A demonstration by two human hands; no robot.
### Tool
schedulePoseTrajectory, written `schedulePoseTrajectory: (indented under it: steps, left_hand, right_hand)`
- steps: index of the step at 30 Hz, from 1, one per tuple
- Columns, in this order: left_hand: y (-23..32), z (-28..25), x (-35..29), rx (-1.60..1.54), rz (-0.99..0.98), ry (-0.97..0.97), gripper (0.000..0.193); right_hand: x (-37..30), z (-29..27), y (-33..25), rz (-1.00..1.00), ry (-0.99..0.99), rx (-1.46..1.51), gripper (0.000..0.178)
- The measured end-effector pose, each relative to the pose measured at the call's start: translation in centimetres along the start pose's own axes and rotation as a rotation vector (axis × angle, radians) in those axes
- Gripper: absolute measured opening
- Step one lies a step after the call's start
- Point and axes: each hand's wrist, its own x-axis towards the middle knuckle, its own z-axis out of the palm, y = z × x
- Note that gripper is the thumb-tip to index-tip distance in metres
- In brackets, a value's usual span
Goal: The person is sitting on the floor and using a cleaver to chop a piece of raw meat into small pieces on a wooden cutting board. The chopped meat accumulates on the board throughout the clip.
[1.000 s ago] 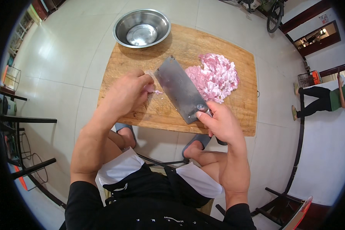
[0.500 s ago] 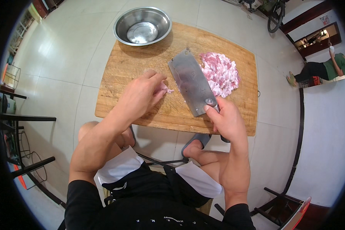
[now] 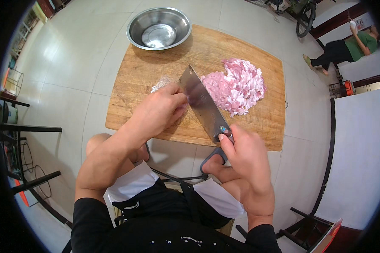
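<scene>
My right hand [image 3: 249, 149] grips a cleaver [image 3: 204, 105] by its handle, thumb on the blade's near end. The wide blade stands steeply tilted, its far corner pointing up and left. Right beside the blade, my left hand [image 3: 162, 107] has its fingers curled down on a small piece of pale pink meat, which they mostly hide. A pile of chopped pink and white meat [image 3: 240, 86] lies to the right of the blade on the wooden cutting board [image 3: 135, 74]. Past my left knuckles is a whitish, glistening patch [image 3: 162, 82] that I cannot make out.
A metal bowl [image 3: 159, 31] with nothing in it stands at the board's far left corner. Black metal legs [image 3: 31, 128] are at the left. A person in a green top [image 3: 359, 46] is at the far right, near a bicycle wheel [image 3: 306, 19].
The cleaver has swung left and turned from nearly flat to steep, close to my left fingers. The meat pile now reaches farther left. My left hand shifted slightly right. The other person has moved.
</scene>
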Motion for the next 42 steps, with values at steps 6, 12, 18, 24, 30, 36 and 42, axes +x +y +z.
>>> schedulePoseTrajectory:
  steps: [6,12,18,24,30,36,42]
  left_hand:
    - [-0.2,0.1,0.3,-0.009,0.022,-0.016,0.013]
    - [-0.3,0.0,0.1,-0.007,0.057,-0.036,0.015]
    - [-0.5,0.2,0.5,-0.097,0.159,-0.067,0.020]
    - [-1.0,1.0,0.9,-0.070,0.162,0.084,0.015]
    - [-0.7,0.6,0.8,0.044,0.148,0.021,0.012]
    - [-0.4,-0.2,0.1,0.103,0.136,-0.065,0.013]
    - [-0.3,0.1,-0.2,0.146,0.144,-0.076,0.018]
  right_hand:
    - [0.5,0.4,-0.7,-0.046,-0.042,-0.094,0.025]
    - [3.9,1.7,-2.4,-0.121,0.027,-0.134,0.029]
    - [8.5,1.4,0.5,0.079,-0.134,0.270,0.028]
    - [8.5,-0.2,6.5,0.194,-0.178,0.661,0.024]
    - [5.3,-0.8,4.9,0.104,0.071,0.283,0.025]
    - [1.8,0.4,1.8,-0.050,0.184,-0.033,0.025]
    - [-0.1,0.2,0.0,-0.118,0.098,-0.077,0.024]
